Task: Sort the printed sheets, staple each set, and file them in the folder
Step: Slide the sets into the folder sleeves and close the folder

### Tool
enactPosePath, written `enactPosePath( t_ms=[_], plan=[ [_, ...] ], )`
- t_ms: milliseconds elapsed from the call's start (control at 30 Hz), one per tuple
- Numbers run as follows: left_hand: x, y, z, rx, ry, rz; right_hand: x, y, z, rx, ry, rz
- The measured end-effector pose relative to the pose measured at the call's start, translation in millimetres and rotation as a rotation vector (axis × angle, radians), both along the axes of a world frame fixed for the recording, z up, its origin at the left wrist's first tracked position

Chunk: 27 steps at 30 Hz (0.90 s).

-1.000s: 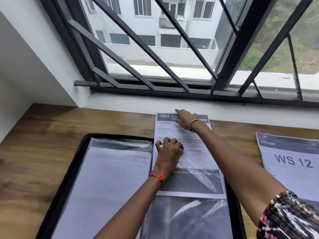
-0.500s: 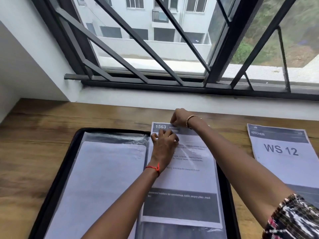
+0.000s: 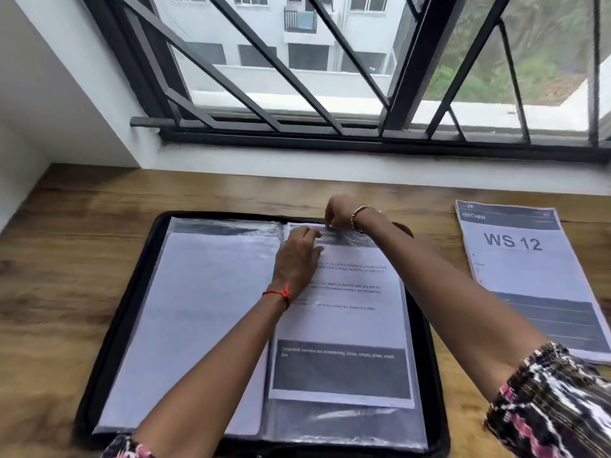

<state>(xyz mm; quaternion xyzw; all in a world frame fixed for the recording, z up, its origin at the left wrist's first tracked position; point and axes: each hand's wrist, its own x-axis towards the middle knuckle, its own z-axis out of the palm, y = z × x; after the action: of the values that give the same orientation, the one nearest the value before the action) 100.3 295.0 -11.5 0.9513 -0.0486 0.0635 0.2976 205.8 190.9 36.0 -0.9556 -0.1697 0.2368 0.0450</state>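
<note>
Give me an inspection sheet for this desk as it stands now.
Surface: wooden table.
Job's things: black folder open flat; printed sheet on its right half, at the clear sleeves; WS 12 set on the table right of the folder, apart from it.
Clutter: nothing seen.
Grippers: left hand rests on the sheet's upper left; right hand, fingers curled, at its top edge, grip too blurred to tell.
Cables: nothing seen.
Surroundings: barred window beyond the table; white wall at left.
</note>
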Motion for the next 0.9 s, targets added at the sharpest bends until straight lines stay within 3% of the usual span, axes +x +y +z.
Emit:
enactPosePath(
  t_ms=[400,600,700,800,900],
  plan=[
    [-54,32,-17,-0.038,0.064,-0.068,-35,3,-11,-0.061,-0.045,-0.023],
    [-72,35,-21,0.043,0.041,-0.133,-45,4,-15,-0.046,-0.008,-0.043],
    [-85,28,-26,0.147,0.146,-0.129,-59,6,-15,-0.042,-0.108,-0.035],
    [-97,19,-33,0.263,0.179,-0.115,-91,8,-28,0.084,-0.234,-0.041],
    [-103,12,-31,0.181,0.153,-0.081,-132,13,-48,0.256,-0.274,-0.115]
  ],
)
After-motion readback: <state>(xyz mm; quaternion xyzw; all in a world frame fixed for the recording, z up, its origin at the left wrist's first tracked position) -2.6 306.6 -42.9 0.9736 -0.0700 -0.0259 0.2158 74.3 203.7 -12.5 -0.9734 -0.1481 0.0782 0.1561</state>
